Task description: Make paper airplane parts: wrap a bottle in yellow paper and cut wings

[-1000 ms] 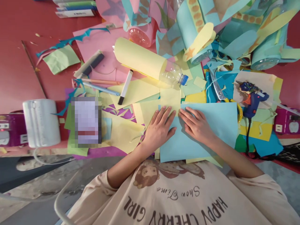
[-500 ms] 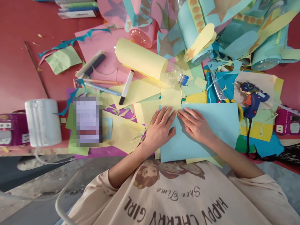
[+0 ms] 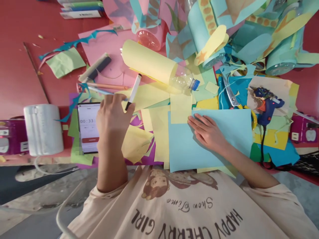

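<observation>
My left hand [image 3: 113, 111] has come off the light blue sheet [image 3: 184, 149] and is now at left of centre in the frame, overlapping the phone [image 3: 87, 127]; so only my right hand [image 3: 206, 131] rests on the sheet, right of centre, uncurled and flat, fingertips at the edge of the pale yellow slip [image 3: 180, 108]; my left fingers curl down, thumb spread beside the white marker [image 3: 134, 89], but their tips are hidden, so I cannot tell whether they grip anything; my left forearm rises steeply.

a cream shirt [image 3: 185, 191] bears dark printed lettering [image 3: 149, 223].
</observation>
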`<state>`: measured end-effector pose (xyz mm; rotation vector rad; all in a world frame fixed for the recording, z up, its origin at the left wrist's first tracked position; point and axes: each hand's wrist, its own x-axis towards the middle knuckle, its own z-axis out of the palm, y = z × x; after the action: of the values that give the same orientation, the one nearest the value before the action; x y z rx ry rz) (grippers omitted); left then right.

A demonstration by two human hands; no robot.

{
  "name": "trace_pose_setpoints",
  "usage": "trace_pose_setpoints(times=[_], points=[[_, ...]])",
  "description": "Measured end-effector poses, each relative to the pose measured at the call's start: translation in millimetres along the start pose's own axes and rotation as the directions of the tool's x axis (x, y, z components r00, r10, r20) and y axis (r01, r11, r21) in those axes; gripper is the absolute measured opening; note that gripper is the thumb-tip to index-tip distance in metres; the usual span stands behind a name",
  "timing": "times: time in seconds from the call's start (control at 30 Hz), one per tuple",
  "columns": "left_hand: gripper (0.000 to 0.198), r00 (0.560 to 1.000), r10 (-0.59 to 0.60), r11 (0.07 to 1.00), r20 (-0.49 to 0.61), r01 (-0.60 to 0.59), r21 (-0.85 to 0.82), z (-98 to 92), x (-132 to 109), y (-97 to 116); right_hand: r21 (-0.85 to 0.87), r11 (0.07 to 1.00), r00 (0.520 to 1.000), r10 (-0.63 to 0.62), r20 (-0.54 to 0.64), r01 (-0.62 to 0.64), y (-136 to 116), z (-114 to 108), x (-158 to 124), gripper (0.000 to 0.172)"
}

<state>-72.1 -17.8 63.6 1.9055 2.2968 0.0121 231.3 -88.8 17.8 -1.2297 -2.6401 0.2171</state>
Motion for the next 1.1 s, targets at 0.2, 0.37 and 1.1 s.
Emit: trace_pose_setpoints(times=[0.2,0.37,1.1], points=[[0.023,0.999,-0.043,0.999,0.021,0.043,0.0,7.9,8.3,6.4,0.007,1.0,1.0,-0.006,-0.009,0.006,0.0,-1.5,1.3,0.044],[0.019,0.999,-0.051,0.999,0.009,0.052,-0.018,-17.2,-7.9,11.7,0.055,0.998,1.0,0.006,-0.023,-0.005,0.3,1.0,0.7,0.045],[0.023,0.674,0.735,0.564,-0.073,-0.667,-0.486,64.8,-38.4,85.1,0.588,0.745,0.928,0.373,0.022,-0.314,7.6,-14.3,14.2,0.03]])
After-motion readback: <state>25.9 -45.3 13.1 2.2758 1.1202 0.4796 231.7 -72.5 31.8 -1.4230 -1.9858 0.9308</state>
